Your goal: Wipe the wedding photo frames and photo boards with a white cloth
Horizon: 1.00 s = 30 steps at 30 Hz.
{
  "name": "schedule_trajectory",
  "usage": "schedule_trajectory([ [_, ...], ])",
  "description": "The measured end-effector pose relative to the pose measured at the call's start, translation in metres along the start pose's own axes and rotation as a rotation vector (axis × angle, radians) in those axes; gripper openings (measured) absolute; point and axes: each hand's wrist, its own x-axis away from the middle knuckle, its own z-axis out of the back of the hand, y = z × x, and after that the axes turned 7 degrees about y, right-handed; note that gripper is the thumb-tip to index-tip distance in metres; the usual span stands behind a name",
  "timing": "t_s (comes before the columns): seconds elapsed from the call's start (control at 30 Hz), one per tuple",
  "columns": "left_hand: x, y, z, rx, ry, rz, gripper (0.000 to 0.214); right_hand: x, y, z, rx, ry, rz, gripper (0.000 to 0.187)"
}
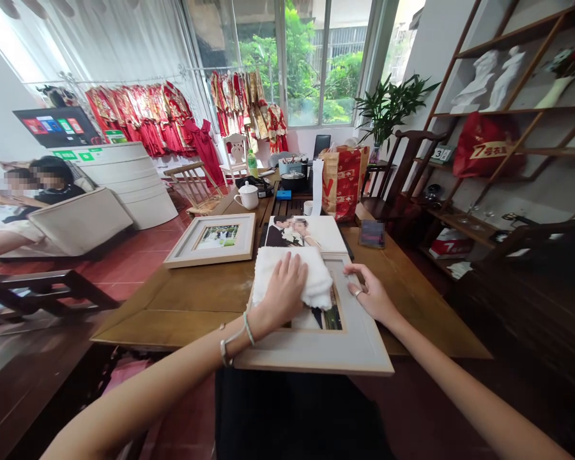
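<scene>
A light wooden picture frame (316, 356) with a pale mat lies before me, its near edge jutting past the table. My left hand (283, 287) is closed over a folded white cloth (319, 281), pressing it onto the frame. The cloth and hand cover much of the photo (333, 316) inside. At the frame's right side, my right hand (370, 295) grips the edge with curved fingers; a ring is on one finger. Just beyond lies a couple's photo print (326, 233), partly behind the cloth. Left of it rests a second framed picture (211, 241).
The wooden table (172, 313) bears a white lidded cup (247, 195), a blue box (283, 195), a dark pot (293, 181) and a red-and-brown paper bag (345, 182) farther back. A small dark card (372, 234) lies right. Two people sit on a sofa (81, 223) at left.
</scene>
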Motion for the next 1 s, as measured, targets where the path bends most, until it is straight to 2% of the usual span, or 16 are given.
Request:
schedule_trajectory([
  [0.1,-0.013,-0.009,0.001,0.046,-0.031,-0.024,0.070,0.000,-0.002,0.000,-0.006,0.006,-0.004,0.032],
  [0.2,-0.008,-0.005,0.014,0.082,-0.079,-0.064,0.057,0.000,-0.004,0.001,-0.010,0.009,-0.004,0.032],
  [0.27,0.007,0.005,0.029,0.112,-0.135,-0.092,0.050,0.000,-0.004,0.000,-0.013,0.007,0.000,0.032],
  [0.4,0.051,0.037,0.062,0.196,-0.287,-0.176,0.045,0.000,-0.004,-0.001,-0.011,0.006,-0.014,0.032],
  [0.5,0.078,0.061,0.074,0.220,-0.278,-0.308,0.049,0.001,-0.006,-0.001,-0.010,0.007,-0.029,0.032],
  [0.57,0.084,0.071,0.072,0.213,-0.252,-0.349,0.059,0.002,-0.008,-0.001,-0.014,0.009,-0.032,0.032],
  [0.67,0.074,0.074,0.058,0.197,-0.179,-0.326,0.060,0.002,-0.010,0.000,-0.026,0.008,-0.040,0.032],
  [0.87,0.022,0.051,0.021,0.093,-0.042,-0.235,0.055,0.000,-0.010,0.002,-0.062,0.002,-0.043,0.029],
  [1.0,-0.010,0.032,0.007,0.050,0.016,-0.127,0.050,-0.001,-0.008,0.003,-0.066,0.004,-0.032,0.029],
])
